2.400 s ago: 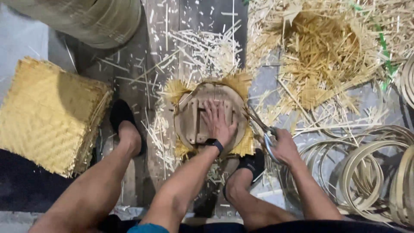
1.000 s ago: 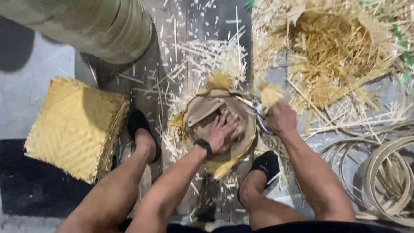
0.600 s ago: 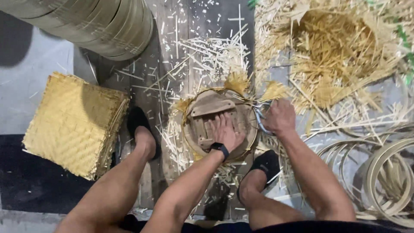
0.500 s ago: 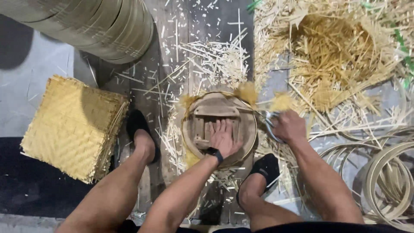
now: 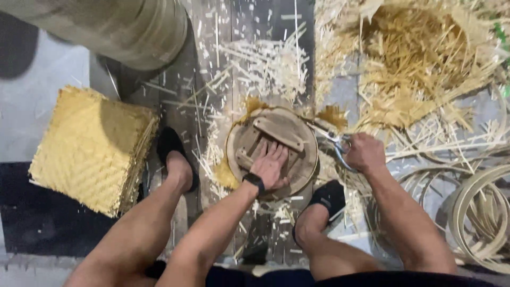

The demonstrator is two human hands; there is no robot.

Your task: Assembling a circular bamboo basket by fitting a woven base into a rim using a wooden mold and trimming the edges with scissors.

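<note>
A round wooden form (image 5: pixel 289 133) with crossbars lies on the floor between my feet, with yellow woven bamboo poking out around its rim (image 5: pixel 225 175). My left hand (image 5: pixel 271 166) presses flat on the form, a black band on its wrist. My right hand (image 5: pixel 363 151) grips metal scissors (image 5: pixel 330 136) whose blades point at the form's right edge, beside a tuft of bamboo ends (image 5: pixel 333 115).
A stack of square woven bamboo mats (image 5: pixel 93 149) lies at the left. A large rolled bamboo cylinder (image 5: pixel 117 26) stands top left. A heap of bamboo trimmings (image 5: pixel 419 58) fills the top right; bamboo hoops (image 5: pixel 478 212) lie at the right. Cut strips litter the planks (image 5: pixel 265 58).
The form has been turned under my left hand, so its crossbars lie at a new angle. My right hand with the scissors stays at the right rim.
</note>
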